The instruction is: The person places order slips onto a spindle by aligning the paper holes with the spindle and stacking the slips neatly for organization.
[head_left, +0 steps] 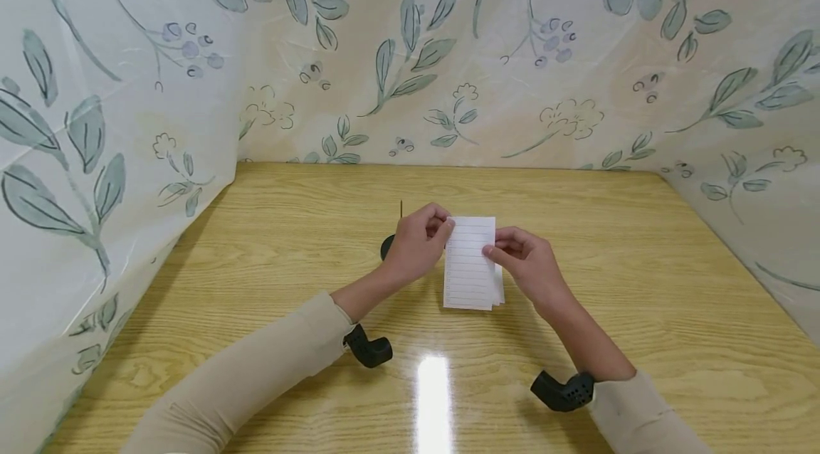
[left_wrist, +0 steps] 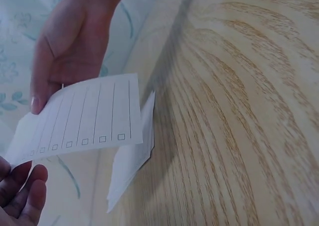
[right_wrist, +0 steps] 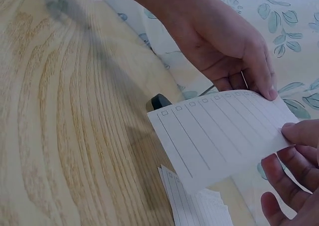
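Note:
A white checklist sheet (head_left: 470, 269) with ruled lines is held up over the table. My left hand (head_left: 419, 240) pinches its upper left corner between thumb and fingers. At its right edge, my right hand (head_left: 528, 265) pinches the paper with the thumb in front. More paper sheets (right_wrist: 199, 206) show below and behind the front one; what supports them is hidden. Small printed boxes (left_wrist: 102, 139) run along one side of the sheet. Behind my left hand stands a paper spike, a thin upright rod (head_left: 401, 209) on a round black base (head_left: 386, 247), partly covered by the hand.
The wood-grained table (head_left: 307, 226) spreads all round the hands. A leaf-patterned cloth (head_left: 410, 55) hangs along its back and both sides. Black curved wrist mounts (head_left: 370, 351) stick out near both cuffs. A bright light reflection (head_left: 433, 397) lies on the near tabletop.

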Available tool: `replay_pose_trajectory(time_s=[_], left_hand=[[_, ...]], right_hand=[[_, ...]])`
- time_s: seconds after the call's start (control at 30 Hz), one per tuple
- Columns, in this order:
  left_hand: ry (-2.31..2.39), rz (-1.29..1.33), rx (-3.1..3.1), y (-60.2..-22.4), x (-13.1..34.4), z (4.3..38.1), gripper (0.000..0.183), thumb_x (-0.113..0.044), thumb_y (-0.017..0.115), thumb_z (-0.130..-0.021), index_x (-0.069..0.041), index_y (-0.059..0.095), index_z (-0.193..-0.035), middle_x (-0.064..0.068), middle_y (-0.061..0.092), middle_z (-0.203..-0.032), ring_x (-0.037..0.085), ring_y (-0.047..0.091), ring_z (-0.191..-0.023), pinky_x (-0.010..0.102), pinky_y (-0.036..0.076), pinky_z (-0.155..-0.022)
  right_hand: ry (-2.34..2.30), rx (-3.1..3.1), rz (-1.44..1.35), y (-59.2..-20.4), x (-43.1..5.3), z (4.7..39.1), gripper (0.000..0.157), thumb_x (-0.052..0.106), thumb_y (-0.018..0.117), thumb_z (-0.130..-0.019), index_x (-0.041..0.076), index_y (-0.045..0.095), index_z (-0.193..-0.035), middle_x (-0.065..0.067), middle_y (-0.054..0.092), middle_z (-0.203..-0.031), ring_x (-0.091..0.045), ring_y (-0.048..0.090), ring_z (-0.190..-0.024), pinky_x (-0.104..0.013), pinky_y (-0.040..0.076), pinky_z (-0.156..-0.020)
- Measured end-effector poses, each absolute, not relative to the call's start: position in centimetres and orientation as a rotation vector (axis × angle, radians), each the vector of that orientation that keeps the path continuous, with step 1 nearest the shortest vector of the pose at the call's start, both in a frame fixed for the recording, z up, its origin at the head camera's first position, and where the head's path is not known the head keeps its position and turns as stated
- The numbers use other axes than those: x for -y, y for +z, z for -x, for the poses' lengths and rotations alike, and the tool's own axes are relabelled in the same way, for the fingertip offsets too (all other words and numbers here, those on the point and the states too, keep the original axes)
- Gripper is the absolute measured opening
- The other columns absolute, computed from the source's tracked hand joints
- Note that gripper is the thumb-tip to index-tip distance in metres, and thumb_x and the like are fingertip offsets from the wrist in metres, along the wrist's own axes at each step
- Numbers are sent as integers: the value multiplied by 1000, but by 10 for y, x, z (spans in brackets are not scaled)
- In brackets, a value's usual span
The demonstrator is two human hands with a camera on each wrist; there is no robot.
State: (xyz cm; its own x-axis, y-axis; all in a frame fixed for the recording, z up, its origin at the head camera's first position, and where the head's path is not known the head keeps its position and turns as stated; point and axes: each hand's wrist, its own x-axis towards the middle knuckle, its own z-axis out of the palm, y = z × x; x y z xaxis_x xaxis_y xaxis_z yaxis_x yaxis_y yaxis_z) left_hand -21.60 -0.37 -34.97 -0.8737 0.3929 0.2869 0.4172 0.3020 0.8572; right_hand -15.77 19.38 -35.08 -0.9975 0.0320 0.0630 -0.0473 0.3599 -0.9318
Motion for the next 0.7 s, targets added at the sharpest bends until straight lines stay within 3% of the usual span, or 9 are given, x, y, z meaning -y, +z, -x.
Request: replay_pose_trajectory(time_s=[0.4, 0.7], left_hand=[[-1636, 791, 2494, -351, 12, 211, 13, -16, 52, -100, -7, 61, -102, 5, 65, -80, 13, 57, -73, 24, 49, -71], [-1645, 818, 2455, -351, 23, 208, 12, -14, 51, -100, -6, 60, -100, 6, 64, -78, 13, 55, -70, 24, 49, -70]], right_hand=[[1748, 2576, 24, -345, -182, 167, 41, 34, 66, -92, 4, 63, -119, 6, 67, -95, -8, 61, -88, -29, 49, -88], [1813, 2541, -20, -341, -167, 177, 38, 32, 66, -92, 3, 63, -116, 3, 67, -97, -11, 62, -87, -23, 50, -79]])
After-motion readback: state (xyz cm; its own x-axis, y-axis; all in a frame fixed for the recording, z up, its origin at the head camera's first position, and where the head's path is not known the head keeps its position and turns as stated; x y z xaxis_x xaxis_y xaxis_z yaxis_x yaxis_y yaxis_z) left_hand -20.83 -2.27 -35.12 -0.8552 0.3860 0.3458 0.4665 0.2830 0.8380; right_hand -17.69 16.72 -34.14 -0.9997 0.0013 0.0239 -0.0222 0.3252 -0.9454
